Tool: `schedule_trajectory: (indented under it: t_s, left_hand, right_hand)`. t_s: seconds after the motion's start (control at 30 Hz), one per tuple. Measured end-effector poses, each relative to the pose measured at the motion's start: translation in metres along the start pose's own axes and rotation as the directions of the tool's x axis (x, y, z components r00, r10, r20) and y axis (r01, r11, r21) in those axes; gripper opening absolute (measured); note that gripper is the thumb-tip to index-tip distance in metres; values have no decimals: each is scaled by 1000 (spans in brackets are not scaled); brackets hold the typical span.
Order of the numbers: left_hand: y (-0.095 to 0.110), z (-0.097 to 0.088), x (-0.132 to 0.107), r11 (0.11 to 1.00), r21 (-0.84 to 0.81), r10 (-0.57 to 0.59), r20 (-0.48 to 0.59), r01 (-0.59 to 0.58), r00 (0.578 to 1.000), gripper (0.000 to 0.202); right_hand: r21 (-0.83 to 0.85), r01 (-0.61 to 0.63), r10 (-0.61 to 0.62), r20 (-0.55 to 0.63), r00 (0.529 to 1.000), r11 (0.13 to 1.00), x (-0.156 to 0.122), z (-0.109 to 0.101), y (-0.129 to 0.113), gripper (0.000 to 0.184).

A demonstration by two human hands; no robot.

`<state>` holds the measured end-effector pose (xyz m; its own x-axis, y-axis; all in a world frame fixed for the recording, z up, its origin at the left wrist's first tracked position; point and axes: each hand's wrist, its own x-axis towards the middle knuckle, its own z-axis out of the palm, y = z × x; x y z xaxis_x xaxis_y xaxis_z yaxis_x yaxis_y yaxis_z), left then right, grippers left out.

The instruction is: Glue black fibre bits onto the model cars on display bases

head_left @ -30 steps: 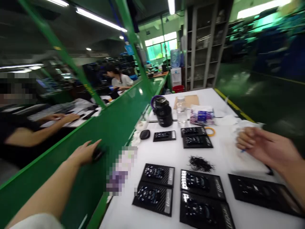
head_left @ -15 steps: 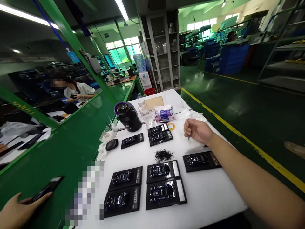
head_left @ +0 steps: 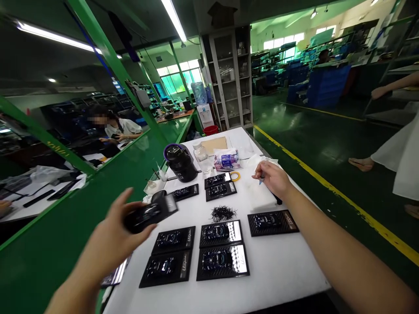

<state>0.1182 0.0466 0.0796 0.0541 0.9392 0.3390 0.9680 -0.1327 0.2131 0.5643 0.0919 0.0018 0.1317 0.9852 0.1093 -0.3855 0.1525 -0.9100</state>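
Green partition [head_left: 42, 261] borders white table [head_left: 281, 274]. Left hand [head_left: 109, 235], swung inward, hovers over the table's left edge; right hand [head_left: 274, 179] curls. The former's grip pinches a mounted model car [head_left: 151, 213], now seemingly within working reach; the latter's, a small blue item [head_left: 261, 182].

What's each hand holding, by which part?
Left hand: a model car on a black base, by the end opposite its label. Right hand: a small blue item, grip unclear.

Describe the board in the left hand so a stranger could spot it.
Find the white table, then the left hand at its left side. It grips a black board carrying a dark model car. Similar boards lie flat on the table; this one is held up.
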Motion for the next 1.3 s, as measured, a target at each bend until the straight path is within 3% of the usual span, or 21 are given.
schedule_trajectory:
  t_s: [0.1, 0.2, 0.47, 0.57, 0.67, 0.73, 0.8, 0.9, 0.97, 1.1, 1.3]
  left_hand:
    - [32, 31, 25, 977, -14, 211, 201, -212, 957, 101]
    - [43, 52, 43, 943, -22, 324, 291, -332, 900, 94]
    - [26, 82, 56, 941, -128, 338, 412, -314, 846, 98]
    - [34, 88, 54, 944, -152, 328, 363, -292, 872, 88]
    - [60, 88, 49, 929, -186, 365, 311, -320, 878, 51]
    - [84, 88, 46, 891, -232, 450, 327, -391, 831, 31]
    - [109, 90, 45, 841, -276, 538, 351, -465, 766, 26]
    - [143, 96, 45, 786, -333, 617, 377, -520, 691, 24]
    - [164, 103, 45, 775, -351, 631, 389, -525, 671, 23]
    - [200, 116, 41, 805, -306, 593, 429, -508, 682, 17]
    - [225, 126, 34, 918, -57, 362, 528, -393, 768, 13]
  right_hand:
    - [-55, -3, 2, -4, 1000, 998, 4, -5, 9, 49]
    - [-147, -48, 51, 14, 999, 988, 11, -8, 20, 48]
    - [-458, -100, 136, 46, 990, 883, 14, -1, 17, 39]
    - [-555, -89, 95, -18, 995, 827, 9, 0, 11, 37]
    - [-615, -55, -15, -109, 994, 786, 3, 0, 4, 51]
    - [-639, -24, -113, -173, 978, 768, -3, 1, -2, 59]
    - [-675, 54, -265, -214, 940, 736, -11, 5, -10, 53]
    - [-765, 298, -535, -70, 842, 570, -25, 14, -20, 20]
    - [-790, 427, -607, 88, 790, 441, -31, 20, -24, 7]
    - [-798, 449, -570, 166, 805, 402, -34, 25, -24, 8]
    - [-765, 454, -573, 138, 808, 457, -32, 25, -25, 7]
